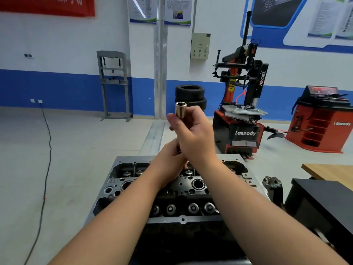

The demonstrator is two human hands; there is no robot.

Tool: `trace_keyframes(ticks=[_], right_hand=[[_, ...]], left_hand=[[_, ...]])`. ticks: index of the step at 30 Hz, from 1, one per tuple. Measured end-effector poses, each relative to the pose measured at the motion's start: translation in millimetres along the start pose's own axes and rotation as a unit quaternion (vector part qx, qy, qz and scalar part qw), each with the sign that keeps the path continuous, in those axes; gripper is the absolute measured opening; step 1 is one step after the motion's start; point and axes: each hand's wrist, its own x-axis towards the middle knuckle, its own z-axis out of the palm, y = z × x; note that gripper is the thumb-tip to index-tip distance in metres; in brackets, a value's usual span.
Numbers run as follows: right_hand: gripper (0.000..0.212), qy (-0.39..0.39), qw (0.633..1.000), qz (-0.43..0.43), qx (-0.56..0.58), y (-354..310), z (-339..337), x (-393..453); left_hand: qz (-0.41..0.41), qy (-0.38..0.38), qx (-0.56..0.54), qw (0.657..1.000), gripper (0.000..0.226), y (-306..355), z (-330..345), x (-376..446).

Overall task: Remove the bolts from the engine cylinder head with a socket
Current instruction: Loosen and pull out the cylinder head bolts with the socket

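The engine cylinder head (181,219) lies in front of me, grey metal with round valve springs and bores showing. Above it my right hand (193,134) grips a socket tool held upright; its shiny chrome socket (180,109) sticks out above my thumb, open end up. My left hand (170,163) is closed around the lower part of the same tool, just under the right hand; the shaft is mostly hidden by my fingers. Both forearms cross over the head.
A red and black tyre changer (242,111) stands beyond the head, with stacked tyres (191,96) to its left. A red wheel balancer (322,121) stands at the right. A black cabinet (324,203) and wooden tabletop (330,170) sit close on my right. A cable (45,169) runs along the floor at left.
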Motion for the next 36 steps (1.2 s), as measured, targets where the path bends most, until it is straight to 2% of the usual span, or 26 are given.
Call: trace_keyframes(ticks=[3,5,9,13,16,19,23,30,36], right_hand=[[0.016,-0.015,1.0,-0.004,-0.011,5.9,-3.4,-3.4],[0.025,-0.03,0.999,0.003,-0.025,11.4,-5.5,-6.0],[0.025,-0.041,0.994,-0.029,-0.099,19.4,-6.6,-14.0],[0.018,-0.018,0.992,-0.029,-0.12,19.3,-7.9,-16.4],[0.013,-0.038,0.993,-0.042,-0.103,20.5,-4.1,-20.4],[0.015,-0.052,0.993,-0.03,-0.1,21.0,-2.9,-21.2],[0.024,-0.039,0.994,-0.007,-0.097,21.6,-6.0,-19.3],[0.025,-0.017,0.993,-0.02,-0.113,25.5,-3.1,-20.1],[0.021,-0.057,0.995,0.025,-0.072,24.0,-3.3,-20.9]], left_hand=[[0.004,-0.028,-0.089,0.996,0.019,-1.3,-3.8,-3.9],[0.006,-0.032,-0.106,0.994,0.027,-0.7,-7.6,-9.8],[0.011,0.016,-0.041,0.999,0.029,3.6,-6.4,-17.2],[0.02,0.079,0.078,0.994,0.017,10.8,-7.0,-21.5],[0.002,0.115,0.066,0.991,0.014,9.9,-4.9,-26.1],[-0.023,0.096,0.003,0.995,0.035,9.1,-3.1,-29.3],[-0.015,0.071,0.031,0.997,0.037,6.4,-2.6,-27.9],[0.016,0.103,0.004,0.995,0.021,-1.9,-5.2,-24.5],[-0.005,0.09,-0.035,0.995,0.029,0.3,-3.0,-23.3]])
